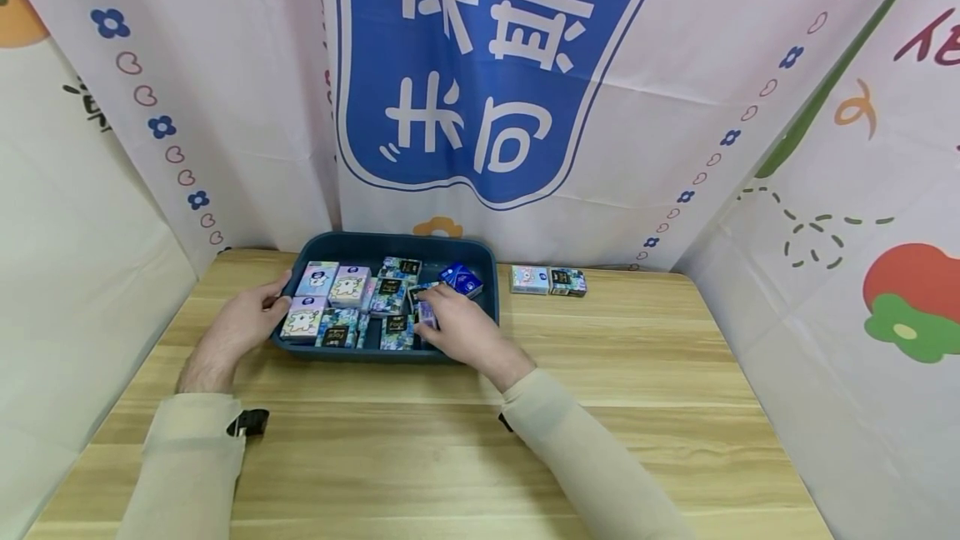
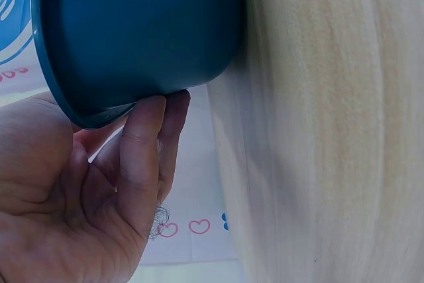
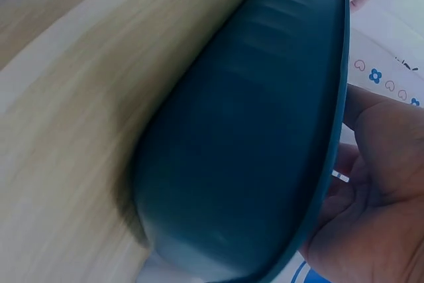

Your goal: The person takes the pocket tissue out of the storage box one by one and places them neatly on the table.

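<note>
A dark teal plastic bin point(image 1: 390, 356) stands on the table with several pocket tissue packs inside. My left hand point(image 1: 251, 315) grips its left end; in the left wrist view the fingers point(image 2: 140, 157) bear on the outer wall under the rim. My right hand point(image 1: 468, 327) reaches over the right end into the bin, fingers around a purple tissue pack point(image 1: 427, 315), mostly hidden by the hand. Pastel packs with a cartoon figure point(image 1: 303, 319) fill the left side. Blue floral packs point(image 1: 388, 297) with dark labels lie mid-bin, and a deep blue pack point(image 1: 461, 280) tilts at the back right.
Right of the bin, a pastel tissue pack point(image 1: 530, 279) and a floral tissue pack point(image 1: 567, 282) lie side by side near the table's back edge. The wooden table point(image 1: 390, 457) extends forward and right. A printed cloth point(image 1: 637, 132) hangs close behind the bin.
</note>
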Tool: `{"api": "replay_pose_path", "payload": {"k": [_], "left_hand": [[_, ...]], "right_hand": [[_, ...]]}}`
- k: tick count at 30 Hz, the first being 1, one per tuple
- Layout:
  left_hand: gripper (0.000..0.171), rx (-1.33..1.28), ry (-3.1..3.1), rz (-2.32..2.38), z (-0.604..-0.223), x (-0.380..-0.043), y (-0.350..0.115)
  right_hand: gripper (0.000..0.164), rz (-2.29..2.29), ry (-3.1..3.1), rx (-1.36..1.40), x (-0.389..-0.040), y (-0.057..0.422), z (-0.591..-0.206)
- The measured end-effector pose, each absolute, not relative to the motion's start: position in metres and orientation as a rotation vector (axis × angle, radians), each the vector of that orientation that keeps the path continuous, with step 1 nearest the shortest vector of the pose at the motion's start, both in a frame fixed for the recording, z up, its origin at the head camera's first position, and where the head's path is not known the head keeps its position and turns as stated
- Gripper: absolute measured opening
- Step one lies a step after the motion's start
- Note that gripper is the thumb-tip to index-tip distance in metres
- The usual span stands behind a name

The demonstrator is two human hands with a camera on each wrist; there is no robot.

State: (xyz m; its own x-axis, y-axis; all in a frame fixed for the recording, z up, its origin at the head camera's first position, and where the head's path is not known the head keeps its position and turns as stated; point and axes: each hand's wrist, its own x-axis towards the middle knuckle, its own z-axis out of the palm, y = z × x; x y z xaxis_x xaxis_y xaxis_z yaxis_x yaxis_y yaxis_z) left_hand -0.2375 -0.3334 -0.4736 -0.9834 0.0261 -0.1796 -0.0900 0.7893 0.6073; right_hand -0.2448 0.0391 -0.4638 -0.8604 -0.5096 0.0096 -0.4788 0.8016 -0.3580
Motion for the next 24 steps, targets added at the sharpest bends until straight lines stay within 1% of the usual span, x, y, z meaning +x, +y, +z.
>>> {"api": "replay_pose_path", "payload": {"k": [6, 12, 18, 24], "left_hand": [[0.066, -0.064, 2.792, 0.965, -0.473, -0.237, -0.333], [0.066, -0.075, 2.787, 0.965, -0.473, -0.237, -0.333], [0.066, -0.075, 2.794, 0.954, -0.472, -0.237, -0.333], [0.066, -0.073, 2.793, 0.954, -0.472, -0.237, -0.333]], "right_hand": [[0.060, -0.480, 2.926, -0.763, -0.247, 0.030, -0.469], [0.058, -0.465, 2.969, -0.684, -0.247, 0.024, -0.472], [0.052, -0.595, 2.963, -0.584, -0.249, 0.023, -0.472], [0.050, -0.692, 2.949, -0.583, -0.250, 0.028, -0.466]]}}
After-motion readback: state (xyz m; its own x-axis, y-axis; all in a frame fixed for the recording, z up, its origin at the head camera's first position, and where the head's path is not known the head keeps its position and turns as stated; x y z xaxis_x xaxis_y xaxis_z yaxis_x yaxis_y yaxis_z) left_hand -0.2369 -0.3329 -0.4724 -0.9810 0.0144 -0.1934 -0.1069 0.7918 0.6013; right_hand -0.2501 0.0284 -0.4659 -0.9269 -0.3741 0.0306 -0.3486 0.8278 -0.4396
